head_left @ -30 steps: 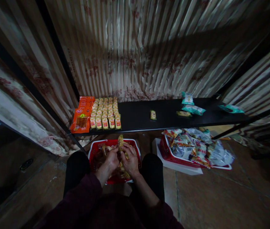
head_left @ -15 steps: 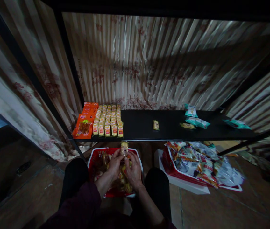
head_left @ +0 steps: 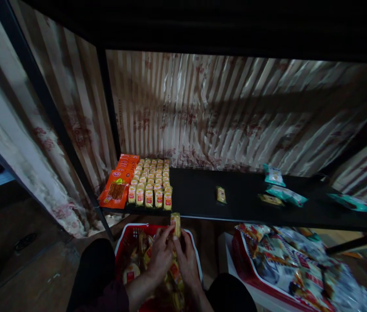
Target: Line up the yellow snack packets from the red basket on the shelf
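Observation:
Between the fingertips of my left hand (head_left: 161,252) and my right hand (head_left: 185,255), a small yellow wrapped snack cake (head_left: 176,224) stands upright. Both hands are closed on its lower end, above a red basket (head_left: 118,247) with a white rim that holds more wrapped snacks. Just beyond, rows of similar yellow packs (head_left: 149,197) stand tightly together on the black shelf (head_left: 196,190). Left of those rows lie overlapping orange snack bags (head_left: 117,186). One single yellow pack (head_left: 221,195) lies alone near the shelf's middle.
Teal packets (head_left: 286,195) and a flat yellow pack (head_left: 271,199) lie on the shelf's right part. A second red basket (head_left: 246,255), full of snack bags, is on the floor at right. Black posts (head_left: 108,99) and an upper shelf (head_left: 203,30) frame the space before a striped curtain (head_left: 183,108).
The snack cake in my fingers has turned, now showing a more yellow and red side. My view has tilted up a little, so shelf and baskets sit lower.

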A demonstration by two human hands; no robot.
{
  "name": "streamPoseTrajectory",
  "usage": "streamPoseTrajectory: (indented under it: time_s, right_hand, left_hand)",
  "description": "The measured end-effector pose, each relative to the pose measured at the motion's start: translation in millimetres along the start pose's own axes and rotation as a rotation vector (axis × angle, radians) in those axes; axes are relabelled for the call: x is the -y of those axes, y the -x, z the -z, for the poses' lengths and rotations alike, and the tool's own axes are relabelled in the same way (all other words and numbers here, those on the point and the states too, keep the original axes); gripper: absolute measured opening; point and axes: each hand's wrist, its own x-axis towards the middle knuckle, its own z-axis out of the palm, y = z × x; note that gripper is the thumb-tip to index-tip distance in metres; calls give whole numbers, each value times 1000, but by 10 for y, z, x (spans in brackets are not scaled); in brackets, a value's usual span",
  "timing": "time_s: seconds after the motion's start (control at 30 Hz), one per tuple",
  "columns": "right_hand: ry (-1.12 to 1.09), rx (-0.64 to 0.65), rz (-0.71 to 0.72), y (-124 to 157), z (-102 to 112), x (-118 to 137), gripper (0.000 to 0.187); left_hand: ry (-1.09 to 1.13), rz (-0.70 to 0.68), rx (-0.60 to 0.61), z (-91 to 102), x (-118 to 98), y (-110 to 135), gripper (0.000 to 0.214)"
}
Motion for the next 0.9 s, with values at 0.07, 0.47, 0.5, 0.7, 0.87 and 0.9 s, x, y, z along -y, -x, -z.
streamPoseTrajectory:
  time_s: [0.07, 0.47, 0.5, 0.7, 0.87, 0.9]
  right_hand:
    - [-33, -14, -40, -52, -14, 1, 53]
    - [-299, -19, -116, -450, 4, -188, 47]
    - [-306, -16, -115, -489, 6, -186, 46]
    - [-309, -17, -80, -755, -24, -109, 45]
    - [-357, -20, -43, -987, -40, -154, 48]
    - [-365, -29, -44, -1029, -39, -172, 49]
  left_hand:
    - [-41, -72, -20, -14, -6, -29, 38]
    - [-89, -267, -46, -66, -144, -372, 39]
    - [-96, -282, -46, -82, -146, -407, 40]
    - [-127, -290, -84, -193, -161, -593, 37]
    - [-152, -293, -92, -274, -166, -730, 40]
    - [-165, -295, -85, -290, -160, -760, 41]
